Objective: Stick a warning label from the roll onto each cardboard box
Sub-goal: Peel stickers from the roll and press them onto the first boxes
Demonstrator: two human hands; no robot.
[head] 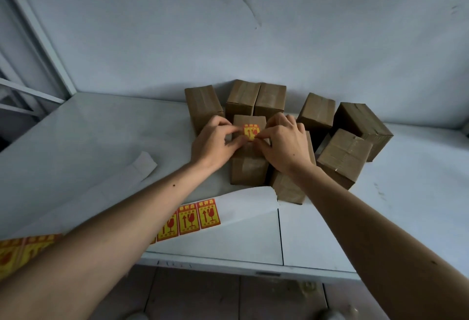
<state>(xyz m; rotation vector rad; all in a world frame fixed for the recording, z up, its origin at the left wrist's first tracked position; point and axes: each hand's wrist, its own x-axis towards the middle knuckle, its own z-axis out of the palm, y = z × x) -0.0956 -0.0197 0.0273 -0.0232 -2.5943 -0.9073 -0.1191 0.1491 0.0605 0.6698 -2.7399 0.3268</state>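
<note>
A red and yellow warning label (251, 131) lies on top of the middle cardboard box (247, 167). My left hand (215, 142) pinches the label's left edge, and my right hand (284, 142) pinches its right edge, both resting on the box. Several more brown taped boxes (352, 152) stand around and behind it. A strip of labels on white backing (195, 216) runs along the table's front edge, partly hidden under my left forearm.
The white table (88, 136) backs onto a pale wall. A loose piece of empty white backing paper (142, 167) lies to the left. A metal frame (33, 40) stands at the far left. Tiled floor shows below the table's front edge.
</note>
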